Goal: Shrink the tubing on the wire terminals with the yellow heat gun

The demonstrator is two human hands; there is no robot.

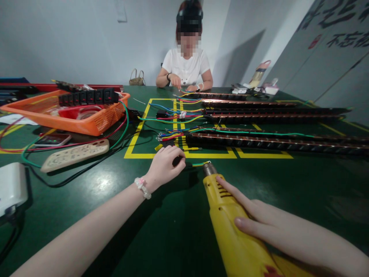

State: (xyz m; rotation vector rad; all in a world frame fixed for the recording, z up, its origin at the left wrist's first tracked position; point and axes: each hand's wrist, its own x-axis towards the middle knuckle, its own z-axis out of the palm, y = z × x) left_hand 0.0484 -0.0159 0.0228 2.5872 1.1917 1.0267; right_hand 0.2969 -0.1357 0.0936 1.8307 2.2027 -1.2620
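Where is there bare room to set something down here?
Bare table shows between the bars and right hand, between the left forearm and heat gun, and between that forearm and the beige strip. It's crowded around the basket and along the wire ends by the left hand.

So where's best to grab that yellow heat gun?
The yellow heat gun is probably best held around its thick body, behind the vent slots, from the right, like the right hand, since the metal nozzle points forward.
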